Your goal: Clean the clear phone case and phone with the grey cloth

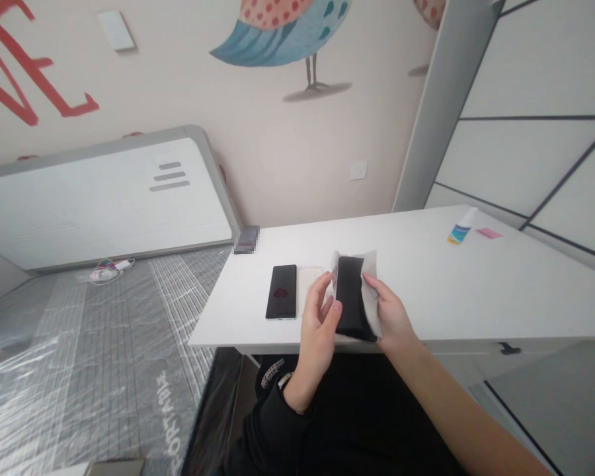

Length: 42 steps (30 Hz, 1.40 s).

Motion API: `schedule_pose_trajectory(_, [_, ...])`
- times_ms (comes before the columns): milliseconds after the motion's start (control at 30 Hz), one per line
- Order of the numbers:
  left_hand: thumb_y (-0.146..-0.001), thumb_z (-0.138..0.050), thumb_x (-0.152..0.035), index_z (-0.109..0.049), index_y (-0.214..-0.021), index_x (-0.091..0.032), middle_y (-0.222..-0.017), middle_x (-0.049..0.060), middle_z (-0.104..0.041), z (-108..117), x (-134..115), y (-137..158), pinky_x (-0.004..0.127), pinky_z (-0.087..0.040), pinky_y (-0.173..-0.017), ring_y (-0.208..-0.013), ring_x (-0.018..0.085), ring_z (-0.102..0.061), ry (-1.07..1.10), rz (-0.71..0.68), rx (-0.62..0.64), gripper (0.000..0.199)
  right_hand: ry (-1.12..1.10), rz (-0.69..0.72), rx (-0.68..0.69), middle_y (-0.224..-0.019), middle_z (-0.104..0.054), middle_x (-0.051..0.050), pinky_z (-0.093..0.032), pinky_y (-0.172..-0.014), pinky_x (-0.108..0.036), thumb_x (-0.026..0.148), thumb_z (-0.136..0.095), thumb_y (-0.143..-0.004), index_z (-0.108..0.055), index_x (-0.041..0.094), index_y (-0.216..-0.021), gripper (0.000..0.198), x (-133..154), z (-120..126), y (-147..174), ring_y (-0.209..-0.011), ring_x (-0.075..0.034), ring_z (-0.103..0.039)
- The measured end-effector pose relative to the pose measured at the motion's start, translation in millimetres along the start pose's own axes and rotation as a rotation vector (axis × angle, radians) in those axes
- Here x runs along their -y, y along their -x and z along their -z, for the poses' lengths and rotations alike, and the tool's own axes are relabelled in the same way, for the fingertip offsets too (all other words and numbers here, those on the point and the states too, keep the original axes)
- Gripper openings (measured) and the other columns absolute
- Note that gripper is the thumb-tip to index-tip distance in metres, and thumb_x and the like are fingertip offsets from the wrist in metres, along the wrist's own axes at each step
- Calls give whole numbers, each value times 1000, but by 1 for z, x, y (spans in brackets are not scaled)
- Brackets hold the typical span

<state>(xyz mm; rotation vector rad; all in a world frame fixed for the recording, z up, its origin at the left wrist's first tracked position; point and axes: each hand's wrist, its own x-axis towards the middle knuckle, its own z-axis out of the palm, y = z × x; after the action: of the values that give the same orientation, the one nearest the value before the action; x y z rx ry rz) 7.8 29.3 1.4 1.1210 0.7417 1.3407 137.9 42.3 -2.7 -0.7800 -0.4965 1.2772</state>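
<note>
Hands (322, 324) partly hide phone (353, 297).

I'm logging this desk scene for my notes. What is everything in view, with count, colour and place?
flat black phone: 1, black, lying on the table left of the hands
clear phone case: 1, see-through, on the table beside that phone
black phone in hand: 1, black, held above the table's near edge
white wiping cloth: 1, white, wrapped behind the held phone
small spray bottle: 1, white with blue label, lying far right on the table
pink pad: 1, pink, next to the bottle
white table: 1, white, centre
left hand: 1, grips the held phone's left edge
right hand: 1, holds cloth and phone
</note>
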Motion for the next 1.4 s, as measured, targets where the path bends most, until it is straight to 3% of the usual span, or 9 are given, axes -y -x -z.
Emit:
schedule_pose_trajectory(100, [-84,-82,-38,-65,-132,-29,-152,6,-60,-4,8,-1,42,-29,-129,-152,29,-44,104,71,17,51,20,-57,-22,-86,-82,-4,-65,-80,-42,45,-87,-71,-78,19,-99,40,-1,-6,3,-81,-29,-79])
schedule_pose_trajectory(300, [-83,-80,-42,-62,-127,-27,-139,5,-68,-9,14,1,44,-38,-123,-144,31,-54,314,230,58,49,199,181,-113,-89,-80,-6,-61,-75,-38,61,-88,-70,-72,19,-96,53,-11,-12,4,-79,-25,-75])
schedule_pose_trajectory(433, [-89,-77,-38,-45,-155,-37,-166,0,-47,-10,9,5,38,-30,-129,-157,25,-38,322,233,158,74,448,346,-190,-105,-78,-10,-58,-91,-46,70,-73,-82,-69,19,-109,58,-15,-11,6,-98,-30,-73])
schedule_pose_trajectory(567, [-93,-70,-51,-46,-159,-33,-173,-2,-33,-10,12,10,39,-18,-134,-164,27,-20,246,225,285,72,630,486,-190,-128,-69,-15,-49,-110,-55,69,-50,-97,-58,20,-134,62,-25,-9,12,-123,-33,-65])
schedule_pose_trajectory(767, [-92,-65,-64,-56,-153,-31,-170,-3,-39,-12,12,8,39,-14,-136,-163,27,-21,274,232,239,70,992,759,35,-179,-8,2,-18,-132,-59,44,-27,-110,-2,43,-168,63,-48,-10,38,-165,-30,-11])
schedule_pose_trajectory(900, [-93,-56,-70,-68,-140,-25,-164,3,-49,-14,5,5,41,-18,-135,-162,27,-25,428,318,213,67,1250,877,200,-179,14,2,-16,-132,-64,39,-20,-110,22,33,-166,70,-48,-7,42,-165,-33,2])
schedule_pose_trajectory(1033, [-92,-58,-71,-70,-137,-24,-159,5,-56,-18,3,7,41,-20,-134,-162,28,-24,424,312,142,66,1363,991,290,-180,5,-5,-18,-130,-68,50,-22,-109,16,28,-168,74,-25,-4,14,-164,-37,-6])
schedule_pose_trajectory(1200, [-93,-58,-70,-74,-130,-21,-151,6,-64,-18,1,8,41,-32,-130,-155,31,-41,528,360,143,63,1428,952,231,-179,-3,-11,-18,-129,-67,36,-28,-109,13,25,-169,73,-23,-6,10,-165,-33,-9])
schedule_pose_trajectory(1400, [-102,-43,-66,-78,-112,-17,-133,11,-75,-5,-4,-3,43,-40,-126,-146,30,-54,659,465,-147,61,1580,963,520,-176,-20,-16,-33,-125,-63,32,-32,-106,6,15,-170,76,-39,7,34,-162,-35,-22])
